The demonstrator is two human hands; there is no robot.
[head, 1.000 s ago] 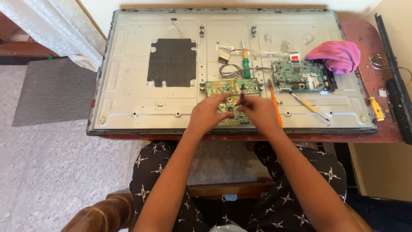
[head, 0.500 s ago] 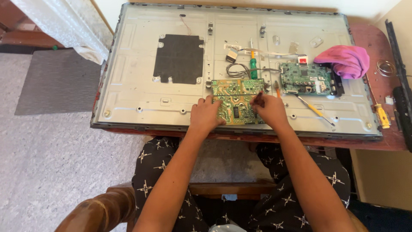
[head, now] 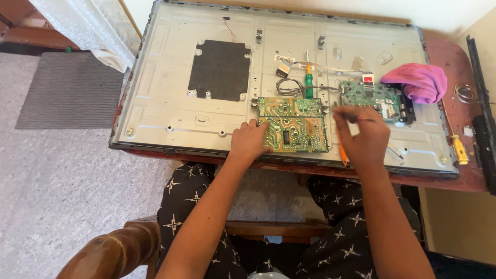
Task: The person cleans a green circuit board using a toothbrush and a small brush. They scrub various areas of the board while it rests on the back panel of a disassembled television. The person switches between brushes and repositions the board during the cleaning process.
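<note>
right now the left hand (head: 249, 142) presses flat, grasping nothing, on the green circuit board's (head: 293, 124) near-left edge, while the right hand (head: 363, 135) just right of it pinches an orange-handled screwdriver (head: 342, 153), whose tip could slip and scratch the board.

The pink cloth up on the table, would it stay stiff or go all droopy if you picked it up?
Probably droopy: the pink cloth lies bunched in soft folds beside the small green circuit board. It looks light, so a push would likely slide or crumple it rather than roll it. It seems unlikely to break.
</note>
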